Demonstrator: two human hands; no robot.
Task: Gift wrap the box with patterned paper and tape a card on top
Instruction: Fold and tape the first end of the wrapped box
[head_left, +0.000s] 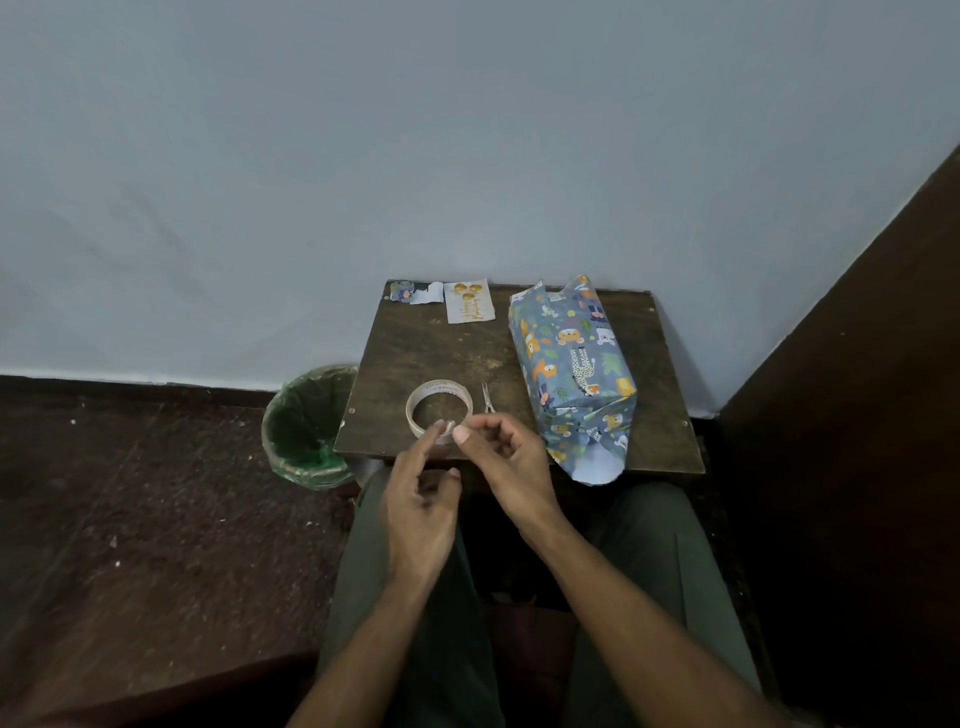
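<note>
Two hands: the left hand (421, 512) and the right hand (506, 457) meet at the near edge of the table (415, 353), just in front of the tape roll (439, 410).
Grip, right: thumb and first finger seem to pinch a short piece of tape at the near rim of the roll; the other fingers are curled.
Grip, left: the fingers are loosely bent, the tips touch the same piece of tape or come very near it; I cannot tell if they really hold it.
Box: the wrapped box (574, 364) lies on the right part of the table; its near end is not yet closed and a paper flap hangs over the table edge.
Card: the card (469, 301) lies flat at the far edge, well apart from the box.
Handling: the tape is thin and sticky and probably folds on itself, so better to hold it only at the two ends. The paper is thin and I think it tears easily at the folds.
Edges: small scissors (487, 397) lie just beside the roll, between it and the box.
Room: free wood remains in the middle; a bin (306, 426) stands on the floor at the left of the table.
</note>
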